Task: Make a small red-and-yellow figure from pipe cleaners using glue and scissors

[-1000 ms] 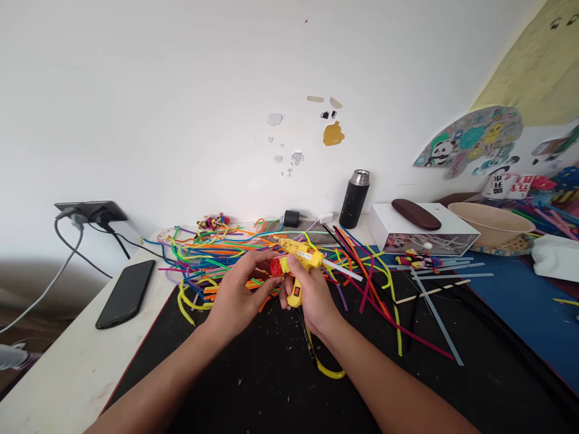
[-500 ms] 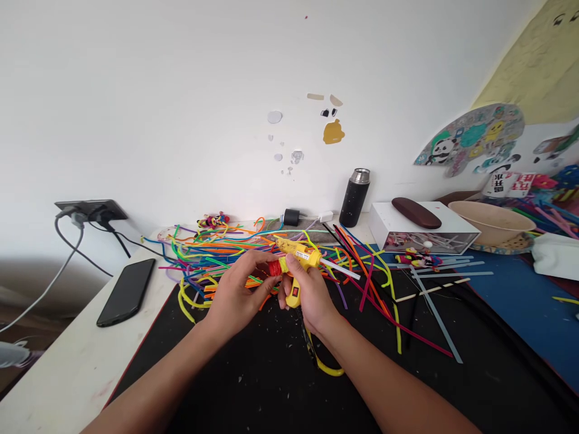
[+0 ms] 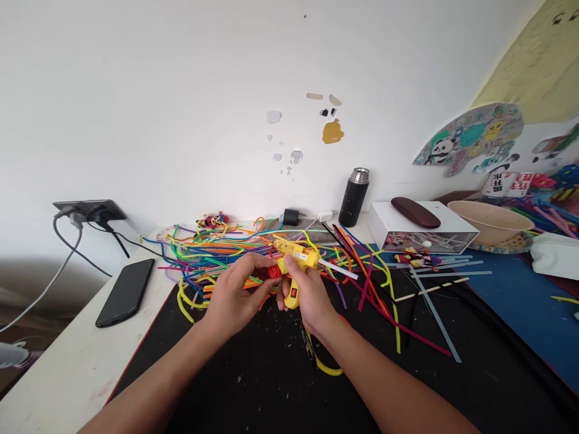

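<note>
Glue gun (image 3: 300, 255) is held above black mat (image 3: 244, 374), its handle (image 3: 292, 298) clasped in right grip (image 3: 311, 295) | red-and-yellow piece (image 3: 274, 272) is pinched beside it in left grip (image 3: 237, 290) | gun is judged light, stiff, best held by handle, possibly hot nozzle (image 3: 277, 242) avoided | piece is judged soft, crushable, best pinched lightly
</note>
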Tool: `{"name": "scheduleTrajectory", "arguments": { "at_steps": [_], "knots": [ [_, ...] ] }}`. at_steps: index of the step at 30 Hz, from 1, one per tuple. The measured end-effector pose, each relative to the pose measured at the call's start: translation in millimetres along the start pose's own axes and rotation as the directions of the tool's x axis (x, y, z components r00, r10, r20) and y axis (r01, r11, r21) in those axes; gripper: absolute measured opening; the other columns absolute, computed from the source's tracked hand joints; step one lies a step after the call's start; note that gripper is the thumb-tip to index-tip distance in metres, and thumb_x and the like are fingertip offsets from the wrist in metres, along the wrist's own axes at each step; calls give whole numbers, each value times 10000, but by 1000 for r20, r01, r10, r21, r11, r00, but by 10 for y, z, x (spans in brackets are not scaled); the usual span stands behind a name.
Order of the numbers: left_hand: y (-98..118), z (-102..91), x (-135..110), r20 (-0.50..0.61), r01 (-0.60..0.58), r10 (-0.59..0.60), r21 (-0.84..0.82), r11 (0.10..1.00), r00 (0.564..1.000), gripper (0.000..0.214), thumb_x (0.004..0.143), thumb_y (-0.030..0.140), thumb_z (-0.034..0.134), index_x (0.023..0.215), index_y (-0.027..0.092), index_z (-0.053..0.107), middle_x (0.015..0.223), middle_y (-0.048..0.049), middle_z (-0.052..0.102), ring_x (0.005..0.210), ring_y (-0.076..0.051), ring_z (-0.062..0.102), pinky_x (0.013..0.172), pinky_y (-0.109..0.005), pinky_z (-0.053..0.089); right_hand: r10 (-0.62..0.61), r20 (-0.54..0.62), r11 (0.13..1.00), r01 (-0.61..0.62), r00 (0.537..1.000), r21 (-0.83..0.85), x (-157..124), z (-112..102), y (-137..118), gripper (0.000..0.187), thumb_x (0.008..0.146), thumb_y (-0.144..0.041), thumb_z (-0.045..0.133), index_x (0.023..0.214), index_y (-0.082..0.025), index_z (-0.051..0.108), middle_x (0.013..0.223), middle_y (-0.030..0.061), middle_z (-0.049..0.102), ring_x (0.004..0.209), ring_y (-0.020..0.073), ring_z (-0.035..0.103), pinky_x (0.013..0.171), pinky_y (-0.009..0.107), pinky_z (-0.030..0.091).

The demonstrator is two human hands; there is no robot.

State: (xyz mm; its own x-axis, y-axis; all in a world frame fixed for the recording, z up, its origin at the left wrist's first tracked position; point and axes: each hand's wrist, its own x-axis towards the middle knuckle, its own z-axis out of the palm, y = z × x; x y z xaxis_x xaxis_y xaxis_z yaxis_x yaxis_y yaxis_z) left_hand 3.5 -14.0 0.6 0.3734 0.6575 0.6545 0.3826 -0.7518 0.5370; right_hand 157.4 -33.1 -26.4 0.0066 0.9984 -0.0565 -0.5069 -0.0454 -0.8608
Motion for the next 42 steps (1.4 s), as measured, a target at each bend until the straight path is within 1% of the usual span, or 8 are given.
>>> {"name": "scheduleTrajectory", "arguments": {
  "at_steps": [5, 15, 20, 23, 26, 31, 37, 42],
  "knots": [
    [-5, -4, 0, 15, 16, -17, 14, 1000, 1000, 108, 923, 173, 714, 1016, 209, 674, 876, -18, 735, 751, -151, 719, 706, -247, 605, 2, 0, 1000, -2, 1000, -1, 3, -7, 12, 555, 804, -712, 752, 823, -186, 577, 451, -91, 498, 307, 114, 530, 329, 192, 365],
    [13, -23, 20, 15, 39, -39, 14, 999, 999, 94, 899, 183, 747, 969, 206, 688, 860, -3, 745, 740, -143, 724, 701, -229, 603, 4, 12, 1000, -4, 1000, 4, -7, -11, 19, 559, 814, -717, 735, 772, -185, 566, 448, -81, 502, 305, 110, 524, 335, 196, 372],
    [10, -33, 13, 26, 88, -86, -42, 995, 996, 121, 874, 193, 782, 969, 209, 709, 856, 5, 760, 732, -146, 747, 701, -229, 616, -9, 18, 1000, 8, 1000, 14, -1, -5, 7, 572, 809, -739, 724, 820, -183, 586, 464, -74, 528, 311, 119, 534, 329, 199, 376],
    [5, -27, 3, 35, 138, -135, -110, 984, 990, 115, 879, 221, 785, 970, 207, 717, 847, -2, 768, 723, -155, 760, 699, -239, 631, -18, 19, 1000, 17, 1000, 20, -4, -4, 2, 564, 818, -735, 718, 866, -188, 589, 474, -76, 538, 314, 123, 537, 328, 201, 378],
    [2, -23, -1, 34, 183, -180, -148, 972, 983, 133, 871, 254, 801, 965, 205, 721, 845, -10, 773, 720, -164, 766, 695, -250, 639, -21, 27, 1000, 21, 999, 7, -9, -6, -2, 554, 833, -726, 711, 865, -186, 589, 472, -76, 535, 312, 120, 533, 332, 200, 383],
    [10, -35, 5, 45, 206, -201, -149, 967, 979, 141, 868, 272, 805, 962, 201, 726, 834, -18, 778, 706, -171, 767, 680, -257, 637, -30, 32, 999, 31, 999, -12, -11, -12, -5, 559, 833, -729, 709, 839, -181, 597, 460, -79, 520, 309, 112, 521, 334, 195, 379],
    [-15, -39, -3, 69, 219, -211, -140, 966, 975, 144, 886, 305, 794, 962, 202, 729, 832, -22, 780, 722, -175, 769, 700, -264, 631, -9, 21, 1000, 9, 1000, -16, -11, -12, 0, 565, 826, -726, 719, 792, -176, 593, 450, -74, 516, 304, 109, 517, 337, 197, 373],
    [-45, -42, -5, 61, 237, -231, -135, 962, 971, 183, 875, 332, 802, 981, 196, 740, 849, -37, 788, 737, -188, 765, 707, -287, 630, -13, 22, 1000, 14, 1000, -24, -12, 2, -4, 568, 831, -733, 707, 793, -177, 596, 441, -76, 503, 303, 110, 511, 342, 200, 367]
  ]
}}
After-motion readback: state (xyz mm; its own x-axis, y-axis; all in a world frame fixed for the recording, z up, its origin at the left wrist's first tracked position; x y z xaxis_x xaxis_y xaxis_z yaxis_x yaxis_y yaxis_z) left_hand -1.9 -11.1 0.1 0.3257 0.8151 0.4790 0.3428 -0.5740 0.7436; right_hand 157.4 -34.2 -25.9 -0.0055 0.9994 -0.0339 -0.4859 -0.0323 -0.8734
